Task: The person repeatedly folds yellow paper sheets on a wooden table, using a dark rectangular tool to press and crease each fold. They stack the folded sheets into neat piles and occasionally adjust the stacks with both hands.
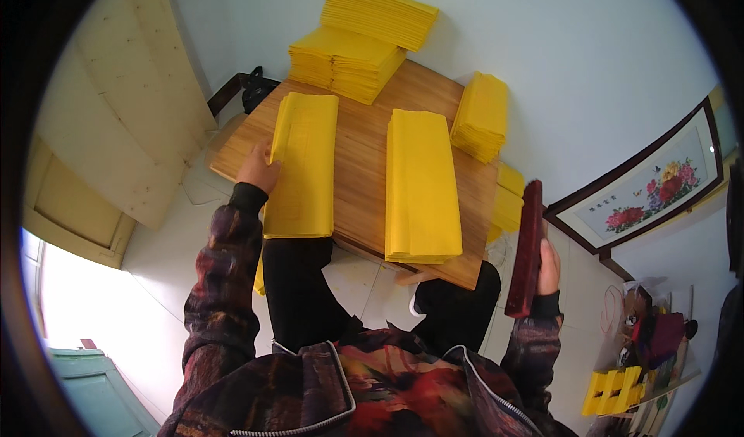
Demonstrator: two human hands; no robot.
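Note:
Two long stacks of folded yellow paper sheets lie side by side on a wooden table: a left stack [304, 173] and a right stack [422, 189]. At the left stack's outer edge is my left hand [260, 167], its fingers curled against the paper and partly hidden. Off the table's right side, my right hand [549, 269] grips a long dark red wooden bar [526, 255], held upright in the air. The bar covers part of that hand's fingers. It is apart from both stacks.
More yellow paper piles stand at the table's back [345, 63] and right edge [480, 117], with a further yellow pile [506, 196] lower beyond it. A framed flower picture [651, 185] leans at the right. Pale boards [116, 88] stand left. The wooden table [360, 158] reaches my knees.

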